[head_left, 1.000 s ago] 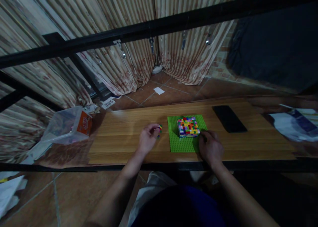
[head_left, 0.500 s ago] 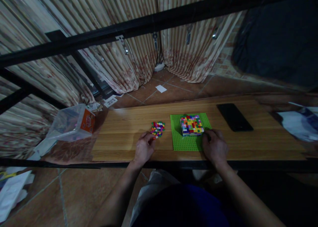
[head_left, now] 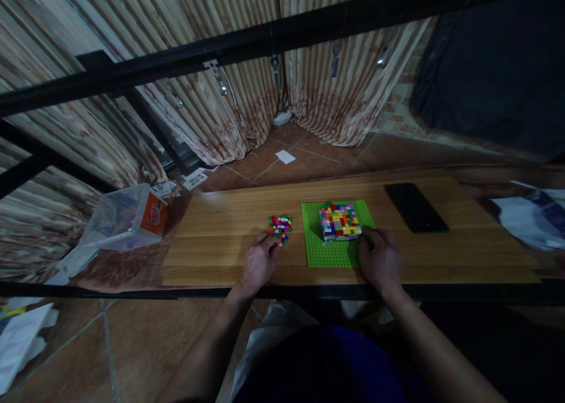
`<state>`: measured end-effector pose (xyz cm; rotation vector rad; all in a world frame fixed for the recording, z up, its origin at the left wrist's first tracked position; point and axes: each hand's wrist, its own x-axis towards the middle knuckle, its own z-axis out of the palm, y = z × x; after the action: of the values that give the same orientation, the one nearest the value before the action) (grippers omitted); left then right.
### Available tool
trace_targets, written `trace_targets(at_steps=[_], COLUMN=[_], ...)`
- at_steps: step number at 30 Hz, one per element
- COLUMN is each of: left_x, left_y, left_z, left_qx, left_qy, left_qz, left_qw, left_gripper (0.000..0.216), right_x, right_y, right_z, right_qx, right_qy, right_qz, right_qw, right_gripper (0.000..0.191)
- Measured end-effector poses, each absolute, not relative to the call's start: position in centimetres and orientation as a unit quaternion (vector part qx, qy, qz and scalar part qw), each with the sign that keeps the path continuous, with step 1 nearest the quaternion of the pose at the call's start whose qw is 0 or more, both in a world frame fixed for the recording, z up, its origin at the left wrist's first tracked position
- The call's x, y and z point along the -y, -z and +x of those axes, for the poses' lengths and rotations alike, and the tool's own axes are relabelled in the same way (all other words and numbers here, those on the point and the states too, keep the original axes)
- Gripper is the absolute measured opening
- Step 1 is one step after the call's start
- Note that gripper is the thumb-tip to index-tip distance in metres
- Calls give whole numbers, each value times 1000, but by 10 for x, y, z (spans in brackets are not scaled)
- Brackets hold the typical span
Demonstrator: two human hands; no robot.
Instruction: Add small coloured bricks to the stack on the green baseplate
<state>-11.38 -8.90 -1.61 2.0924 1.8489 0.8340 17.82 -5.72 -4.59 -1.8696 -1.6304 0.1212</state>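
Note:
A block built of many small coloured toy bricks (head_left: 339,222) stands on a green studded baseplate (head_left: 316,253). My right hand (head_left: 382,259) rests over the baseplate's right edge, fingers curled together, its tips at the block's near right corner. Whatever they grip there is hidden. Left of the baseplate lies a small pile of loose toy bricks (head_left: 281,223) in mixed colours. At the pile's near edge, my left hand (head_left: 260,262) has thumb and forefinger pinched together. What sits between those fingertips is too small to make out.
The wooden tabletop (head_left: 212,232) carries a black phone or tablet (head_left: 415,207) at the right. A clear plastic tub (head_left: 119,220) with an orange label is at the left. A dark metal bar (head_left: 247,44) crosses above, before striped curtains (head_left: 247,115).
My left hand has shifted slightly right along the near edge of the loose bricks, and some bricks there have moved. My right hand stays at the block's corner.

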Motion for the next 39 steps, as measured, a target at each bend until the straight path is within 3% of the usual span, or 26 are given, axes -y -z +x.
trace_targets(at_steps=[17, 31, 39], left_x=[84, 66, 42], left_y=[11, -8, -8], left_z=[-116, -61, -41], left_qx=[-599, -566, -576], left_qy=[-262, -389, -398], left_qz=[751, 681, 664], left_qw=[90, 256, 263], left_gripper=[15, 13, 17], right_x=[56, 57, 56], right_y=[45, 42, 44], right_z=[176, 173, 174], right_qx=[621, 616, 623], right_qy=[-47, -62, -56], right_qz=[-713, -717, -708], right_qw=[321, 321, 329], right_gripper=[30, 28, 29])
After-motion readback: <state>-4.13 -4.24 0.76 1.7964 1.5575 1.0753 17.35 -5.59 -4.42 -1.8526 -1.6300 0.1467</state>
